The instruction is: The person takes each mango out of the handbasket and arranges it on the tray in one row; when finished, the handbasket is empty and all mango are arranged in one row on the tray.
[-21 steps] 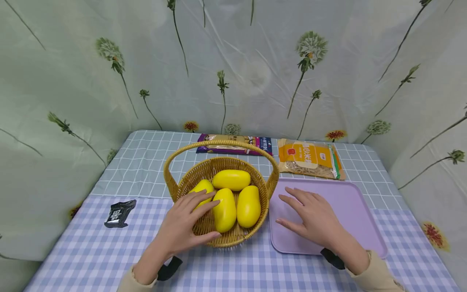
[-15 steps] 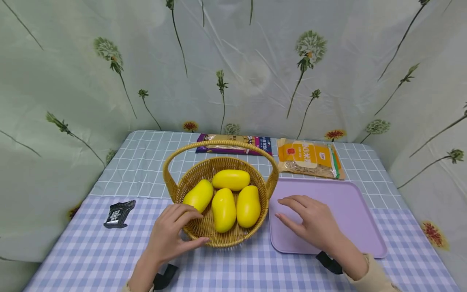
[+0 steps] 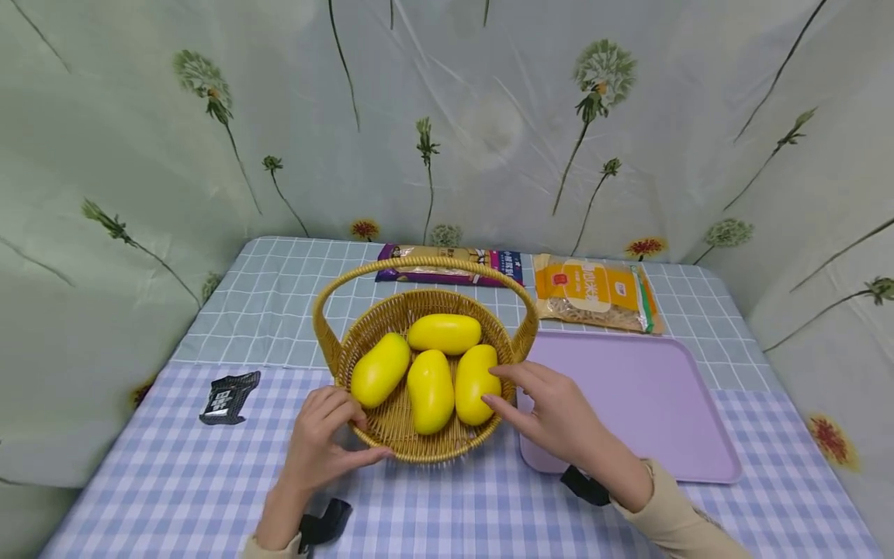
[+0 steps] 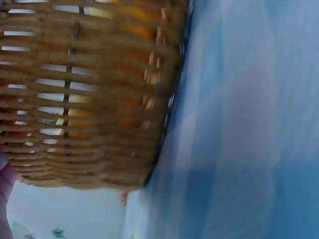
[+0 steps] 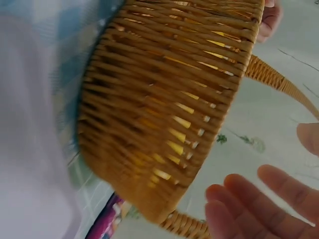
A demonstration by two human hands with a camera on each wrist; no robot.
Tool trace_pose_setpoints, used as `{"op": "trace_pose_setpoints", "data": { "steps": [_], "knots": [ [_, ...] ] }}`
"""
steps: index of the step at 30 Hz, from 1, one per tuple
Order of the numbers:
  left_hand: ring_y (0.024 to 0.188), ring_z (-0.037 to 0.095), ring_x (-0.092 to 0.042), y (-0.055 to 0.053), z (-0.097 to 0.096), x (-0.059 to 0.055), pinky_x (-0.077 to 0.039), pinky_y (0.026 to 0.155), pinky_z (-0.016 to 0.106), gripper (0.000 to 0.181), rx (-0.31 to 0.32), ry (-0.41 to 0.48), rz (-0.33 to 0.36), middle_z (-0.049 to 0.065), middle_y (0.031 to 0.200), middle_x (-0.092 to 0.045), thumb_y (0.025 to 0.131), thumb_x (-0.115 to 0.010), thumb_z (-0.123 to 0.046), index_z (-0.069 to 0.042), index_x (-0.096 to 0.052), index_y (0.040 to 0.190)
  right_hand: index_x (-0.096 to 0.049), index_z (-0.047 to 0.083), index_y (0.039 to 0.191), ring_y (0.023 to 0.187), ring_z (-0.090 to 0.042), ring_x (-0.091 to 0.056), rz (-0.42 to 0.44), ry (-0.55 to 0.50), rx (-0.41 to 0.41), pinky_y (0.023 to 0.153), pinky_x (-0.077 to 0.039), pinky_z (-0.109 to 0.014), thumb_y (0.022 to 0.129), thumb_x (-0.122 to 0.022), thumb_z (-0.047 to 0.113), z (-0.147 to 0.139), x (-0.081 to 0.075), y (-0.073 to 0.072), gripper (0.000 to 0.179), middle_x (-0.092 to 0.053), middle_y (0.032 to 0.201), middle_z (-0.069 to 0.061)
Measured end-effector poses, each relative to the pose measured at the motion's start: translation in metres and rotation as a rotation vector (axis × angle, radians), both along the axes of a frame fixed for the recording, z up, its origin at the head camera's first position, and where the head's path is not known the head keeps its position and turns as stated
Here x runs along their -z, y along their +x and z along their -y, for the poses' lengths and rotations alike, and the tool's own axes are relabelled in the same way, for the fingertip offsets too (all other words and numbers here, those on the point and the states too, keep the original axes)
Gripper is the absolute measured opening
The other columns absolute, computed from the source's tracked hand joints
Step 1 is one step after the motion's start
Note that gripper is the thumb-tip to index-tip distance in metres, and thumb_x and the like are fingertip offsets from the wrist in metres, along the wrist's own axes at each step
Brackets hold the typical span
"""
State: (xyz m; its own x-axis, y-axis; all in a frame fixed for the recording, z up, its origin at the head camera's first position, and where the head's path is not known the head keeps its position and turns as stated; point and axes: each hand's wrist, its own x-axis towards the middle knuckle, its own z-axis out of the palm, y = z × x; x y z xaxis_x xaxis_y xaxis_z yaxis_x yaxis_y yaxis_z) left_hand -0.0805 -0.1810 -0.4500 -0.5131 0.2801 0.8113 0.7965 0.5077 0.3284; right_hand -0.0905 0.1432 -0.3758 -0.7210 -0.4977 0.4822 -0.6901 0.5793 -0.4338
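A woven wicker basket [image 3: 426,450] with a tall arched handle [image 3: 426,265] stands mid-table, holding several yellow mangoes [image 3: 380,370]. At its left front, my left hand [image 3: 321,439] grips the rim, fingertips bent over the edge and thumb along the front. Only part of that thumb [image 4: 6,181] shows at the left wrist view's edge, against the weave [image 4: 99,99]. My right hand [image 3: 559,411] is over the basket's right side, its fingertips overlapping the rightmost mango [image 3: 475,380]. In the right wrist view, its fingers [image 5: 269,214] are extended and apart from the wicker wall [image 5: 164,84].
A lilac tray [image 3: 628,404] lies right of the basket, under my right forearm. Behind are a purple-and-gold packet [image 3: 447,265] and an orange food bag [image 3: 597,293]. A small black wrapper [image 3: 229,398] is at left on the checked cloth [image 3: 174,466].
My left hand has drawn back from over the mangoes to the basket's left front rim. My right hand has moved left from above the tray to the basket's right side.
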Motion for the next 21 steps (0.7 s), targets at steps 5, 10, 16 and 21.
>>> {"op": "trace_pose_setpoints", "data": {
  "steps": [5,10,16,21],
  "knots": [
    [0.071,0.015,-0.043,0.003,-0.009,-0.012,-0.027,0.081,0.029,0.048,0.08,0.128,0.027,-0.005,0.067,-0.048,0.071,-0.078,-0.052,-0.012,-0.052,0.068,-0.062,0.005,0.118,0.092,-0.021,-0.063,0.14,0.086,0.054,0.077,-0.051,-0.036,0.089,-0.066,0.039,0.018,-0.008,-0.008,0.046,-0.066,0.108,-0.009],
    [0.07,0.015,-0.042,0.007,-0.017,-0.029,-0.026,0.08,0.03,0.048,0.113,0.168,0.059,-0.003,0.065,-0.046,0.074,-0.076,-0.05,-0.01,-0.049,0.067,-0.055,0.002,0.125,0.095,-0.026,-0.062,0.311,0.206,0.146,0.079,-0.05,-0.04,0.089,-0.064,0.044,0.033,-0.014,-0.014,0.056,-0.062,0.114,-0.014],
    [0.07,0.015,-0.041,0.007,-0.017,-0.028,-0.025,0.079,0.031,0.049,0.113,0.174,0.071,-0.003,0.065,-0.046,0.073,-0.077,-0.05,-0.011,-0.049,0.067,-0.051,-0.003,0.126,0.079,-0.026,-0.057,0.378,0.352,0.202,0.068,-0.047,-0.039,0.089,-0.062,0.049,0.046,-0.014,-0.023,0.064,-0.059,0.102,-0.019],
    [0.071,0.015,-0.041,0.008,-0.016,-0.029,-0.025,0.079,0.031,0.049,0.112,0.171,0.072,-0.003,0.065,-0.046,0.073,-0.077,-0.049,-0.01,-0.049,0.067,-0.05,-0.004,0.124,0.077,-0.028,-0.056,0.436,0.406,0.21,0.065,-0.047,-0.039,0.089,-0.062,0.05,0.052,-0.01,-0.029,0.065,-0.056,0.102,-0.023]
  ]
}}
